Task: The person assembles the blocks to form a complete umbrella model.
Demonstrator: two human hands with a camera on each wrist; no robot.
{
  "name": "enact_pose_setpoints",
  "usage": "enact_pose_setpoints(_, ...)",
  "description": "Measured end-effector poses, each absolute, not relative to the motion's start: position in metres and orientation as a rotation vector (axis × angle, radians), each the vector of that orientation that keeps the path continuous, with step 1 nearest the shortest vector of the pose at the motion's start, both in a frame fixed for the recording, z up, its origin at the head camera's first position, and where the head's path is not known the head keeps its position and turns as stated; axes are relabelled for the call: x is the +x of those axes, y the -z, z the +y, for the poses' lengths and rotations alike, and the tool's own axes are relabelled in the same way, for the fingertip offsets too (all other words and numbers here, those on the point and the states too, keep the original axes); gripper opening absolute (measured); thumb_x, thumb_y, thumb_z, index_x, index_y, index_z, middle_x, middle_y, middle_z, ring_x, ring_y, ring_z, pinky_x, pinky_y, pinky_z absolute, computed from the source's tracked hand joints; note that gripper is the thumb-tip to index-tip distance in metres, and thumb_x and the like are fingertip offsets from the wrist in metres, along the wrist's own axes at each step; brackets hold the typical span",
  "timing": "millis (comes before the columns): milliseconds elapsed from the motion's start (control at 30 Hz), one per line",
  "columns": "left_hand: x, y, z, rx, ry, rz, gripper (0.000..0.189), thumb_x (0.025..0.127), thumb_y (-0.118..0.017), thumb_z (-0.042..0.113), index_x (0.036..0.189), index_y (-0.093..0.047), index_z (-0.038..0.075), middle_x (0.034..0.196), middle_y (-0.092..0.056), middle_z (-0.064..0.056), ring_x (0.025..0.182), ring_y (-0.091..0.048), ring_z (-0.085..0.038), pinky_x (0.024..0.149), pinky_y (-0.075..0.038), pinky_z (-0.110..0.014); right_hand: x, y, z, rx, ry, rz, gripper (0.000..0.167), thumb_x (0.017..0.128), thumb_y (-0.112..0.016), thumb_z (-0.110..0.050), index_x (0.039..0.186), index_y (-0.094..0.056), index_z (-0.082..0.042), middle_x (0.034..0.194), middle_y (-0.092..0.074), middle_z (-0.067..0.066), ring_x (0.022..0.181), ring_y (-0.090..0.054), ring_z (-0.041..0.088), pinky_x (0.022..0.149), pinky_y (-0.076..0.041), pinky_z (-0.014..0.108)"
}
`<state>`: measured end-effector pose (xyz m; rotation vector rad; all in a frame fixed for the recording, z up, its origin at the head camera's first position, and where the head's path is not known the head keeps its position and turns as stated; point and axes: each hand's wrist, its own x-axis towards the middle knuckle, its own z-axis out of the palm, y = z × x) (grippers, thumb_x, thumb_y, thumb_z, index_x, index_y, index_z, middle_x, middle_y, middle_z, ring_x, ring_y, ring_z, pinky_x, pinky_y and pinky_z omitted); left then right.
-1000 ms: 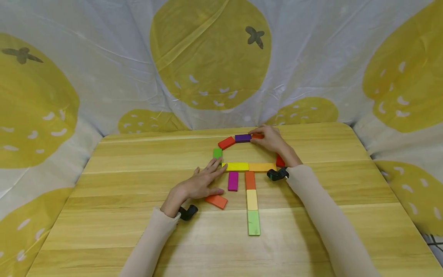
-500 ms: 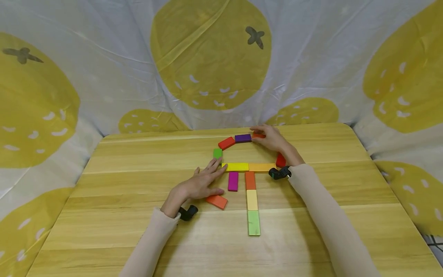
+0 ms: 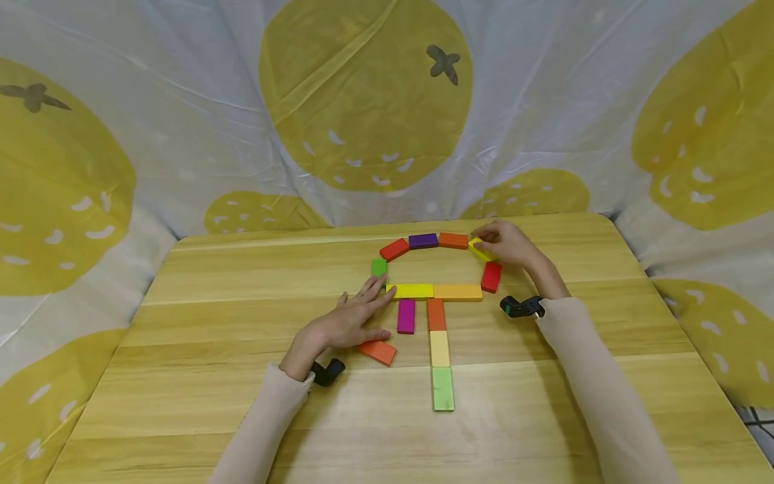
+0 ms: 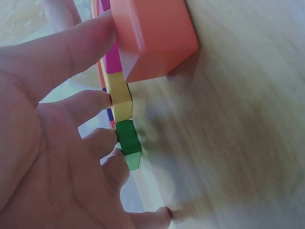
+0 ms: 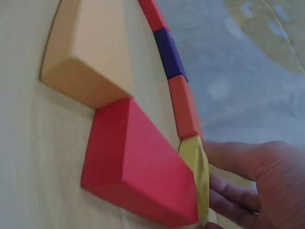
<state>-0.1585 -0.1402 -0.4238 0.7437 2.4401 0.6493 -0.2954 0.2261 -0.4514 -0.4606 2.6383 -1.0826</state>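
Note:
An arc of flat blocks lies at the table's far side. In it are a green block [image 3: 378, 267], a red block [image 3: 395, 249], a purple block [image 3: 423, 240], an orange block [image 3: 453, 240], a yellow block [image 3: 482, 250] and another red block [image 3: 491, 277]. My right hand [image 3: 510, 243] pinches the yellow block at the arc's right bend. With fingers spread, my left hand [image 3: 345, 323] rests by the green block and the left end of a long yellow block [image 3: 411, 291]. Its thumb touches a coral block [image 4: 157, 40].
A light orange block [image 3: 458, 292] continues the straight row. Below it run an orange-red block [image 3: 436, 314], a cream block [image 3: 439, 349] and a light green block [image 3: 443, 388] in a column. A magenta block [image 3: 406, 316] lies left of them. A fruit-patterned cloth [image 3: 369, 101] hangs behind the table.
My right hand has let go of the orange block and moved right to the yellow block. The orange block and right-hand red block now show fully. My left hand stays in place.

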Motion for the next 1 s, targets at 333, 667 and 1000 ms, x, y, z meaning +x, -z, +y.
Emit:
enact_pose_setpoints(333,-0.160,0.423,-0.139,0.751,-0.641,2.445,0.082,0.103,-0.063,0.037,0.167,-0.017,0.014,0.176,0.010,-0.010,0.163,0.008,-0.034,0.121,0.000,-0.078,-0.293,0.457,0.228,-0.452,1.095,2.656,0.033,0.102,-0.066,-0.017,0.132,-0.068,-0.002,0.134,-0.057,0.023,0.119,-0.058,0.040,0.102,-0.051,0.054)
enact_pose_setpoints(667,-0.161,0.423,-0.136,0.740,-0.640,2.441,0.082,0.103,-0.063,0.037,0.167,-0.017,0.015,0.176,0.010,-0.010,0.163,0.009,-0.033,0.122,0.001,-0.077,-0.291,0.460,0.227,-0.435,1.120,2.675,0.031,0.101,-0.067,-0.015,0.129,-0.069,0.000,0.128,-0.058,0.022,0.114,-0.056,0.038,0.100,-0.048,0.051)
enact_pose_setpoints(1000,-0.161,0.424,-0.134,0.751,-0.626,2.452,0.082,0.103,-0.063,0.038,0.167,-0.017,0.013,0.176,0.008,-0.011,0.163,0.008,-0.034,0.121,-0.001,-0.078,-0.285,0.464,0.233,-0.461,1.238,2.640,0.043,0.105,-0.061,-0.017,0.144,-0.057,0.000,0.137,-0.059,0.024,0.122,-0.056,0.039,0.102,-0.046,0.051)
